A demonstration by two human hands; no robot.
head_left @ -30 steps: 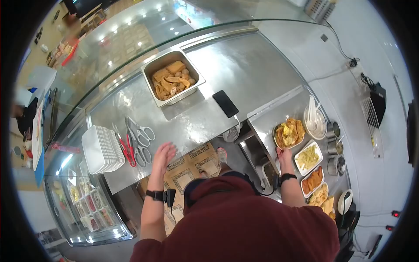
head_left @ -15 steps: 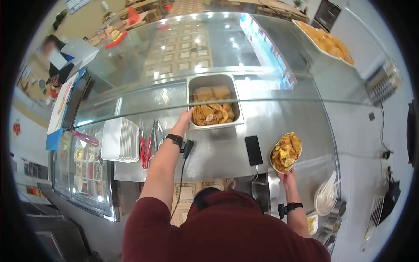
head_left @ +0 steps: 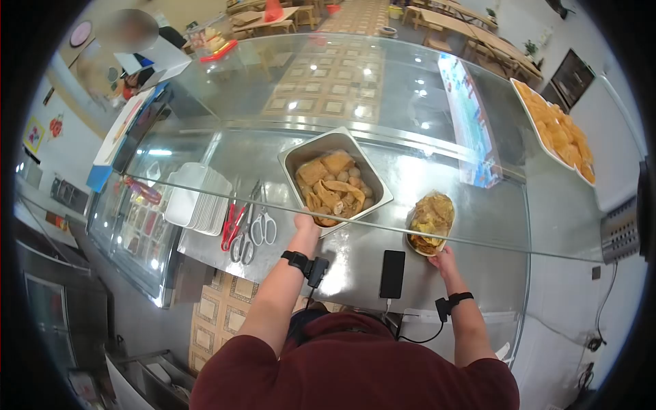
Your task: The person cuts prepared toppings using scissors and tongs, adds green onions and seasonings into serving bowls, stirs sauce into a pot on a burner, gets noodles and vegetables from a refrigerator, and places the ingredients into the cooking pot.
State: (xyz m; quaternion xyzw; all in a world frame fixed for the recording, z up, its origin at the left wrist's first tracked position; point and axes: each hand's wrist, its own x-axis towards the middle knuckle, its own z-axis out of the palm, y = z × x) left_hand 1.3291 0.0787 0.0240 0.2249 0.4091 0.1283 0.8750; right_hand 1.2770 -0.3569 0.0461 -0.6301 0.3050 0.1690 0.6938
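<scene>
My left hand [head_left: 307, 224] grips the near-left rim of a deep steel food pan [head_left: 364, 162], which sits turned at an angle on the counter. Inside the pan are brown tofu-like blocks [head_left: 337, 162], round pieces and folded strips. My right hand [head_left: 443, 260] holds the near end of a pale oval dish [head_left: 414, 247], its fingers partly hidden under it. Brown and yellow food [head_left: 432, 219] is heaped on that dish, right of the pan. A black phone [head_left: 392, 274] lies between my hands, with a cable plugged in.
A glass pane's edge [head_left: 273, 205] crosses above the counter. Left of the pan lie scissors [head_left: 264, 229], red-handled tongs [head_left: 234, 227] and stacked white trays [head_left: 198, 198]. A tray of orange-yellow food [head_left: 557, 130] stands at upper right. Another person [head_left: 130, 41] is beyond the glass.
The pan has turned askew under my left hand. My right hand has carried the dish forward and left, closer to the pan. The camera's view has shifted too.
</scene>
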